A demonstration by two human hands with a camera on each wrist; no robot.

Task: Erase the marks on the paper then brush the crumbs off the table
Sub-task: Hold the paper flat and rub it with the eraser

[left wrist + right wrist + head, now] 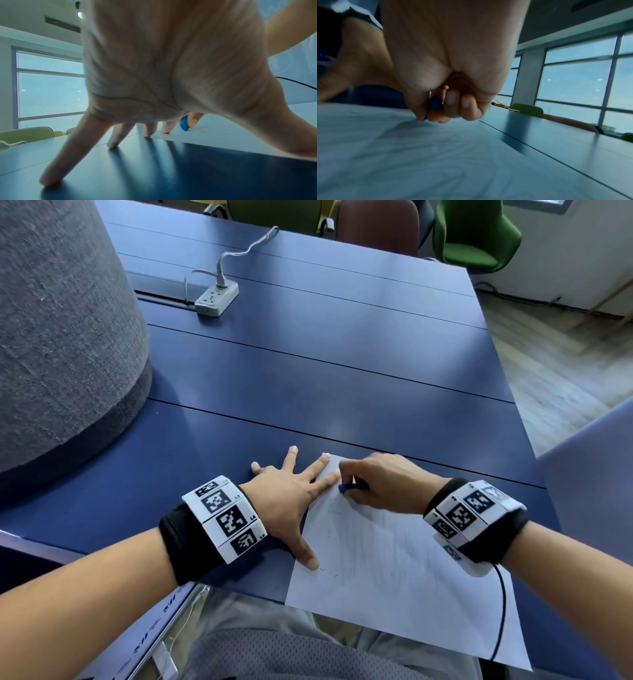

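White paper [394, 570] overhangs near edge of blue table [308, 364]. Left hand [287, 501], fingers splayed flat, presses paper's left edge. Right hand [380, 484] pinches blue eraser [344, 487] against paper's far corner; faint pencil marks [370, 546] mid-sheet.

Dark blue table [342, 364]: white paper [394, 577] at near edge, power strip [216, 298] far left.

1. The table [308, 364] is dark blue, crossed by thin black seam lines.
2. The paper [394, 570] is white with faint grey pencil streaks (dark specks near its left edge).
3. The eraser [344, 488] is blue.
4. The wristbands [226, 518] are black, with white panels bearing black square-code patterns.
5. At upper right of the frame, a chair [476, 234] is green.
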